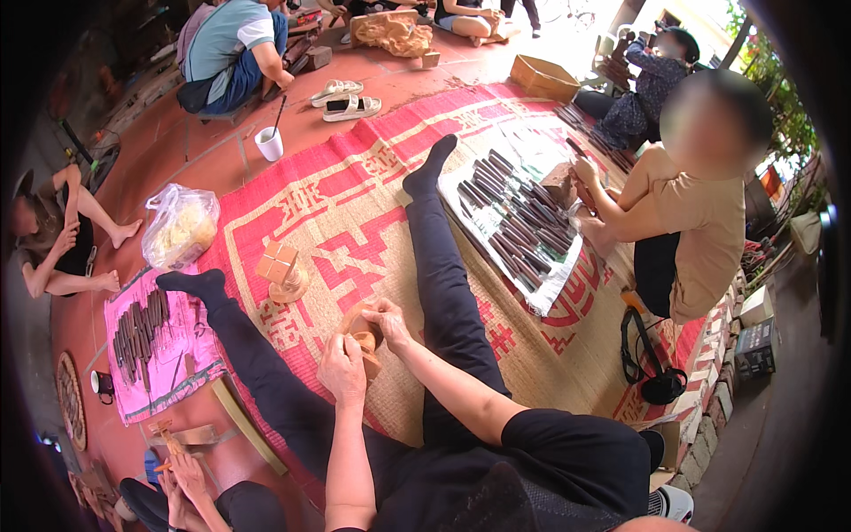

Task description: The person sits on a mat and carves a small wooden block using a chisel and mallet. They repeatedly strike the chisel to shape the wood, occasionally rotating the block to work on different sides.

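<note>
I see a patterned mat (550,386) spread wide. Over its seven-o'clock side, the left hand (342,366), fingers curled close, and the right hand (388,321), fingers bent narrow, hold a wooden piece (365,341) between them. It looks already shaped; I can't tell what remains.

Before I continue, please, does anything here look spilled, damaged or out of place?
Nothing clearly stands out: your left hand and right hand hold the wooden piece, and the dark tools lie grouped on the white cloth.
</note>
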Available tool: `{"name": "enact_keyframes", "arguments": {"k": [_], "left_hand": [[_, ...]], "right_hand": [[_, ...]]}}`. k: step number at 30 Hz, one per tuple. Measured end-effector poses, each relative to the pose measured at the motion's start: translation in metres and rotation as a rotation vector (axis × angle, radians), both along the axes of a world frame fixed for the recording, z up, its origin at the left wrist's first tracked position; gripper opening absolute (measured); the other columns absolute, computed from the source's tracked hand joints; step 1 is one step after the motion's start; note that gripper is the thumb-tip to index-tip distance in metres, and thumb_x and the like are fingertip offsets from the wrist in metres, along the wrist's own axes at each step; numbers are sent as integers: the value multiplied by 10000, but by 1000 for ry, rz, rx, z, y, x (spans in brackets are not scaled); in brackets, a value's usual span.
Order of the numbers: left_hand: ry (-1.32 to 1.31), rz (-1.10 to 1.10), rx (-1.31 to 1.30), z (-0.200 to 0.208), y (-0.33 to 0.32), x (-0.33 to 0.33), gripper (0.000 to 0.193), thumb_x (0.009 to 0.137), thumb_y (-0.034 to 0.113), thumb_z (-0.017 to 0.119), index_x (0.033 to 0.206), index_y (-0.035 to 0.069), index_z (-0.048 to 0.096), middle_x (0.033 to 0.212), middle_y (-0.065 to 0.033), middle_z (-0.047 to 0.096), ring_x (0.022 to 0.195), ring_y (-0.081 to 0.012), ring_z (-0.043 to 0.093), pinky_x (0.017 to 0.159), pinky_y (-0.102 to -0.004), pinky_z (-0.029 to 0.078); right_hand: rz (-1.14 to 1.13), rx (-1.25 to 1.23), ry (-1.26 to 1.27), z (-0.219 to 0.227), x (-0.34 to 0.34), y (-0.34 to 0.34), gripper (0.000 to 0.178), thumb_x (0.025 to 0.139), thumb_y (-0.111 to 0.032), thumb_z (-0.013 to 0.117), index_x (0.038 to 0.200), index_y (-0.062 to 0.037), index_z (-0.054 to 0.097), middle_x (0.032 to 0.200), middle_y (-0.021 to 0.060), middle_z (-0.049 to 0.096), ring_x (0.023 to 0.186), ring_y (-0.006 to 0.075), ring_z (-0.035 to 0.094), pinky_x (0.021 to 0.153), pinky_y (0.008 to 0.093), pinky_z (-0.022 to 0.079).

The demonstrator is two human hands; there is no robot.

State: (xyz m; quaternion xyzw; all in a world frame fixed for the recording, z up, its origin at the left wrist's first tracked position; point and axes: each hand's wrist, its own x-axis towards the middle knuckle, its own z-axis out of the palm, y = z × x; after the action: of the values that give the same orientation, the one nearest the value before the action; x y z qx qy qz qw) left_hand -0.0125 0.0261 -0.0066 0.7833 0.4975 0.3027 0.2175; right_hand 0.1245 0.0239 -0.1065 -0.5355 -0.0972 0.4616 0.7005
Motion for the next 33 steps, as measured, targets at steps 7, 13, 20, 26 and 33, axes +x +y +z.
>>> {"name": "enact_keyframes", "arguments": {"k": [7,13,20,26,33], "left_hand": [[-12,37,-5,-4,5,2,228,937,223,493,825,40,572,837,-152,629,731,-369,611,634,-458,473],[-44,14,-34,3,13,-1,246,938,220,485,807,31,571,830,-166,627,742,-379,608,651,-470,460],[-74,-51,-80,0,20,-11,236,927,241,515,822,42,584,823,-162,627,765,-368,616,662,-467,475],[-139,-51,-68,0,18,-12,228,927,234,520,818,46,589,808,-158,625,730,-370,611,657,-456,472],[-119,-84,-57,-3,18,-16,223,933,217,514,829,38,597,805,-163,624,729,-363,617,651,-448,470]], "right_hand": [[83,-27,41,9,11,-1,235,806,-86,760,734,-104,537,735,-8,601,645,72,525,593,239,439],[213,-71,-151,12,9,5,201,770,-80,779,753,-72,579,732,-9,591,696,92,567,645,243,470],[249,6,-38,-6,41,-12,114,829,-14,710,842,-34,599,967,91,680,872,172,667,810,305,548],[211,-34,-663,-14,20,0,176,757,-10,770,747,-60,601,830,-7,591,717,103,564,673,234,454],[213,-29,-126,7,33,-16,170,797,-25,751,774,-57,585,794,31,642,690,110,627,642,232,513]]}}
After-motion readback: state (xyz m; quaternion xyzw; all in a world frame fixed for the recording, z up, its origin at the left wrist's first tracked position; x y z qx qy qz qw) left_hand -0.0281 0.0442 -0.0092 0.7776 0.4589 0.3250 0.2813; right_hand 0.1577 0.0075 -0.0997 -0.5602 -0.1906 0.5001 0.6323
